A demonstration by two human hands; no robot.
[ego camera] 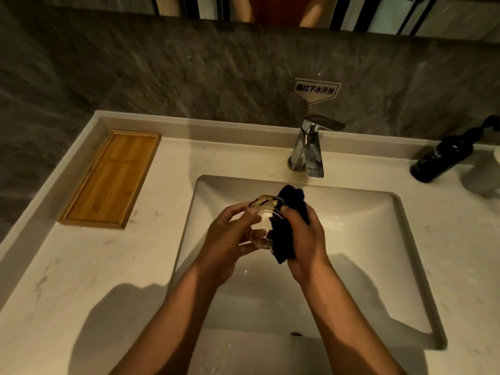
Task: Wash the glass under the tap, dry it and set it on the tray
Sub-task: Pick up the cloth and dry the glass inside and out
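A person stands at a bathroom sink [400,255], both hands raised over the white basin. The left hand [230,239] curls its fingers around a clear drinking glass [263,223], tipped on its side with the mouth turned away toward the wall. The right hand [304,239] grips a dark blue cloth [286,234] and presses it against the glass's right side, the cloth bunched above and trailing below the fingers. The chrome tap [308,150] stands just behind the hands at the back of the basin, no stream of water visible from its spout. A bamboo tray [108,182] lies on the pale stone desk [81,266] well to the left of the basin, with nothing on it. A black pump bottle [443,155] stands at the far right of the desk. A white sign with Chinese lettering [316,89] is fixed to the grey stone wall above the tap.
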